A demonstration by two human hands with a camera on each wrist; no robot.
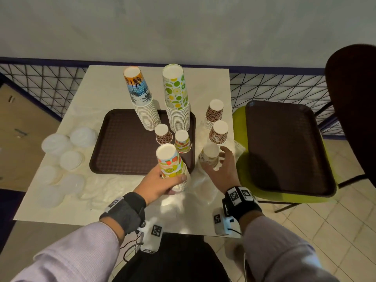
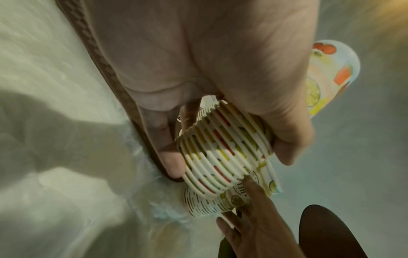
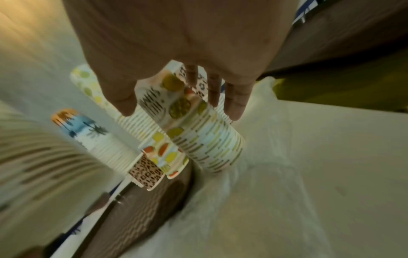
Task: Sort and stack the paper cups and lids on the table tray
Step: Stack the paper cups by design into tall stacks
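The fruit-print stack [image 1: 173,169] of upturned paper cups, with orange, green and yellow slices on pale paper and white rolled rims showing as ribs low down, stands at the near right corner of the brown tray [image 1: 122,143], tilted a little; the left hand [image 1: 160,183] is wrapped round its lower part, thumb on one side and fingers on the other. Just right of it, off the tray on crinkled clear plastic [image 1: 200,182], a second stack [image 1: 209,155] with lime slices and dash marks stands before the right hand [image 1: 222,165], whose fingers are spread and straight beside it; whether they touch it I cannot tell. On the tray stand four more: a tall palm-print stack [image 1: 140,96], a tall lime-print stack [image 1: 176,94], one leopard-print cup [image 1: 163,134] and one fruit-print cup [image 1: 182,141]. Near the tabletop's right edge stand two leopard-print stacks [image 1: 216,123]. By its left edge lie about six piles of white lids [image 1: 67,151]. A second tray [image 1: 289,147] rests on a green chair [image 1: 240,163].
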